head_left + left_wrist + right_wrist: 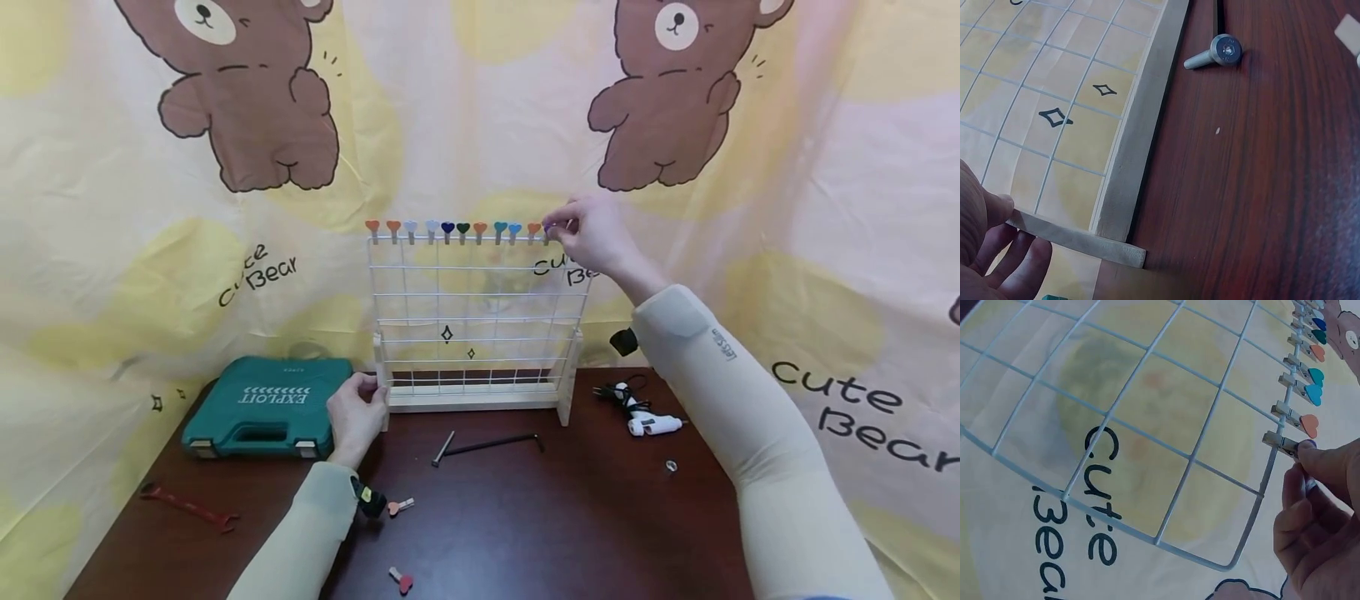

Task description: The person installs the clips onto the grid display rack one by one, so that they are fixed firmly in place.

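Observation:
A white wire grid point(480, 318) stands upright in a wooden base point(472, 402). Along its top wire sits a row of small wooden clothespins with coloured hearts, among them an orange-heart clothespin point(1300, 422). At the right end of that row, my right hand point(596, 237) pinches a purple-heart clothespin point(1282, 443) between thumb and finger; its jaws are at the wire and its heart is mostly hidden. My left hand point(356, 418) grips the base's left wooden upright point(1079, 238), thumb on one side and fingers on the other.
On the dark table lie an orange-heart clothespin point(401, 506) and a red-heart clothespin point(402, 581). A bolt point(443, 448) and black hex key point(491, 445) lie before the base. A green case point(270, 408) and red wrench point(187, 506) are left, a glue gun point(654, 423) and nut point(671, 467) right.

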`<action>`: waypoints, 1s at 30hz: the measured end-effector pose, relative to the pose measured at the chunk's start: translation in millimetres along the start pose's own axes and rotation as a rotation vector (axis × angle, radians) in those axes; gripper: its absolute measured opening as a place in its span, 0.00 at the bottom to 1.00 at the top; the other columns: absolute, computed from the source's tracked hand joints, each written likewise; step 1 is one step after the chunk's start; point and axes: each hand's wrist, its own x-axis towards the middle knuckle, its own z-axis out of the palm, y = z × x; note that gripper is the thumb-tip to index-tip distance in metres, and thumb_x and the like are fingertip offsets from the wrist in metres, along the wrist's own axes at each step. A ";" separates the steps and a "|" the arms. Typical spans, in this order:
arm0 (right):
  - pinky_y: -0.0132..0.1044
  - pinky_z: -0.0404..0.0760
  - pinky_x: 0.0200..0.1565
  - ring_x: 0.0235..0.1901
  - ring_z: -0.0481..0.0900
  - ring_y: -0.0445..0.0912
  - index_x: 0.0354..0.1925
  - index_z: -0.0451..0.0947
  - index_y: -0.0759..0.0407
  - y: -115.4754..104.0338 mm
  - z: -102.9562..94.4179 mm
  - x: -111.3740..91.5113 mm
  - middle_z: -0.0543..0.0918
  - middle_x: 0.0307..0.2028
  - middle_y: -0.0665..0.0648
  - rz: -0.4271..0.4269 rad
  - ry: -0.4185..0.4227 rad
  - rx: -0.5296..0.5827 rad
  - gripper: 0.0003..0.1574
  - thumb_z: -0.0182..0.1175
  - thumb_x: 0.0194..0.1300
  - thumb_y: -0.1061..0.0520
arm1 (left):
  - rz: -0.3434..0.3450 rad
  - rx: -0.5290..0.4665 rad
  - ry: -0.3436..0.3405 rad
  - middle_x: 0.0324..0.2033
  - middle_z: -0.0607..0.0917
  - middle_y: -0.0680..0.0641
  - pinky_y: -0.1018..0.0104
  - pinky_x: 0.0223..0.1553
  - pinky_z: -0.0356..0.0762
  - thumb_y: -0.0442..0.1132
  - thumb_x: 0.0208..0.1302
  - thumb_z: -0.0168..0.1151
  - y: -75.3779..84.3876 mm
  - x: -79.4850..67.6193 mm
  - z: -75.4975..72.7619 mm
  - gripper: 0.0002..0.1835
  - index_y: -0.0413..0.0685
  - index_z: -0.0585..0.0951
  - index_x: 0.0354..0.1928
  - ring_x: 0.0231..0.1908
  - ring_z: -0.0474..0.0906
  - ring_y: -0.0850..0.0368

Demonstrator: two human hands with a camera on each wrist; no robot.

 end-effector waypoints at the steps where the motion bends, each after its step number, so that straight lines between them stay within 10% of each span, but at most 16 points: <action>1: 0.37 0.78 0.35 0.32 0.84 0.51 0.53 0.89 0.61 0.6 2.0 -2.6 0.86 0.36 0.59 0.009 0.035 0.013 0.15 0.67 0.70 0.64 | 0.000 0.000 0.000 0.35 0.90 0.45 0.48 0.43 0.76 0.37 0.64 0.75 0.0 -0.3 -0.1 0.05 0.47 0.88 0.40 0.37 0.83 0.46; 7: 0.24 0.77 0.32 0.27 0.80 0.46 0.52 0.89 0.63 1.6 34.4 -43.2 0.83 0.31 0.60 -0.093 0.430 0.218 0.19 0.68 0.62 0.71 | -0.010 0.005 -0.003 0.35 0.90 0.45 0.47 0.44 0.76 0.37 0.64 0.75 -1.8 -2.0 -0.9 0.06 0.46 0.88 0.41 0.38 0.83 0.46; 10: 0.25 0.78 0.28 0.24 0.80 0.46 0.45 0.90 0.65 -5.6 65.0 -74.8 0.85 0.28 0.60 -0.218 0.452 0.344 0.16 0.68 0.59 0.75 | -0.014 0.008 -0.016 0.36 0.90 0.45 0.47 0.44 0.76 0.37 0.65 0.75 -2.2 -1.9 -1.2 0.06 0.46 0.88 0.41 0.38 0.83 0.46; 16: 0.29 0.83 0.30 0.29 0.85 0.41 0.42 0.90 0.61 -44.9 143.7 -139.5 0.90 0.35 0.56 -0.325 0.071 0.446 0.11 0.68 0.62 0.70 | -0.006 0.014 -0.012 0.36 0.90 0.44 0.46 0.45 0.77 0.37 0.64 0.75 -0.6 0.3 -3.8 0.06 0.45 0.88 0.40 0.39 0.83 0.44; 23: 0.26 0.79 0.44 0.36 0.81 0.30 0.48 0.90 0.50 -101.7 233.8 -189.1 0.88 0.41 0.44 -0.472 -0.451 0.165 0.13 0.72 0.64 0.57 | 0.008 0.012 0.006 0.35 0.90 0.45 0.46 0.45 0.76 0.37 0.63 0.76 1.0 3.6 -3.5 0.06 0.47 0.88 0.39 0.39 0.83 0.45; 30: 0.22 0.78 0.40 0.32 0.80 0.27 0.41 0.90 0.48 -126.9 291.8 -210.0 0.88 0.34 0.40 -0.507 -0.598 0.102 0.06 0.74 0.63 0.54 | 0.023 0.002 0.005 0.34 0.90 0.45 0.46 0.43 0.77 0.37 0.62 0.77 0.4 3.1 -1.5 0.06 0.47 0.88 0.39 0.37 0.84 0.45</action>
